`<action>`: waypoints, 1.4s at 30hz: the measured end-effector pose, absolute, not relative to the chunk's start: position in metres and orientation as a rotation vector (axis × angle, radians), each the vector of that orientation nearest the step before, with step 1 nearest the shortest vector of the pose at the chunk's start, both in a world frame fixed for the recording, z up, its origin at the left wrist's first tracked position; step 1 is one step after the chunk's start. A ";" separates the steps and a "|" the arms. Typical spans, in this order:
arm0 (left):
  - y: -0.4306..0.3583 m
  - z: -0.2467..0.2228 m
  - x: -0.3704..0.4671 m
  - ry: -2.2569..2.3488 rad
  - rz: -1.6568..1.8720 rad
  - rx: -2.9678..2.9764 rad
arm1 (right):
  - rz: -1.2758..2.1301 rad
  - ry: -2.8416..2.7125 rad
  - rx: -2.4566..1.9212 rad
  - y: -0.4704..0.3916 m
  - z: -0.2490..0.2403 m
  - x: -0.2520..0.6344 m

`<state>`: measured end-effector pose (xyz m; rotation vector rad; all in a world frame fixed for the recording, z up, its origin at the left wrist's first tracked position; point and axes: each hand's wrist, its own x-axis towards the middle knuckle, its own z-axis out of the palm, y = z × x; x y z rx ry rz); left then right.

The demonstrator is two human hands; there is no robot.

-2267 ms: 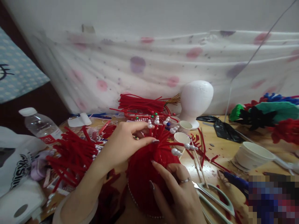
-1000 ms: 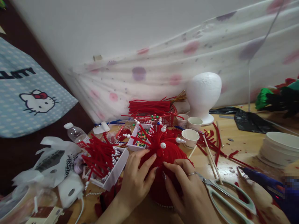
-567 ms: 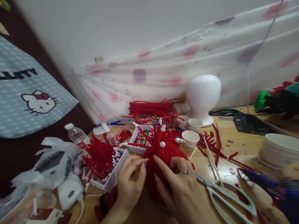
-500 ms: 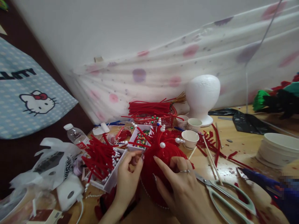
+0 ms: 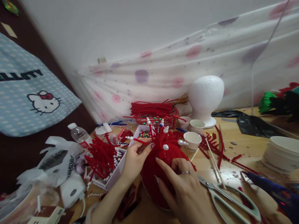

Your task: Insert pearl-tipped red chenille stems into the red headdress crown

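Observation:
A red fuzzy dome-shaped headpiece (image 5: 155, 183) with a pearl string along its lower edge sits in front of me. Red pipe cleaners tipped with white pearls (image 5: 165, 147) and a blue bead stick up from its top. My left hand (image 5: 135, 158) is at its upper left, thumb and fingers pinching a red pipe cleaner (image 5: 143, 140) that points left and ends in white pearls. My right hand (image 5: 181, 180) lies over the headpiece's right side and steadies it, index finger and thumb spread on the surface, other fingers curled; the gripped side is partly hidden.
Scissors (image 5: 230, 196) and a blue glue gun (image 5: 268, 186) lie at the right. A box of red pipe cleaners and pearls (image 5: 116, 177) stands left. Behind are paper cups (image 5: 192, 141), a red basket (image 5: 171, 123) and a white foam head (image 5: 205, 99). A bottle (image 5: 80, 135) stands back left.
My left hand has moved up and right, closer to the top of the headpiece, its fingers now pinching the pipe cleaner. My right hand stays on the headpiece. The view has shifted slightly.

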<state>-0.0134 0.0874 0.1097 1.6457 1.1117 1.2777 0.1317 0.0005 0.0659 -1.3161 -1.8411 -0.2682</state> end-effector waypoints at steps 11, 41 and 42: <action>0.085 0.106 -0.001 1.028 1.419 1.347 | -0.239 -1.842 -1.323 0.001 0.063 0.132; 0.099 0.119 -0.010 0.866 1.521 2.278 | -0.232 -1.835 -1.308 0.002 0.064 0.133; 0.099 0.118 -0.010 0.842 1.538 2.289 | -0.237 -1.837 -1.307 0.002 0.064 0.133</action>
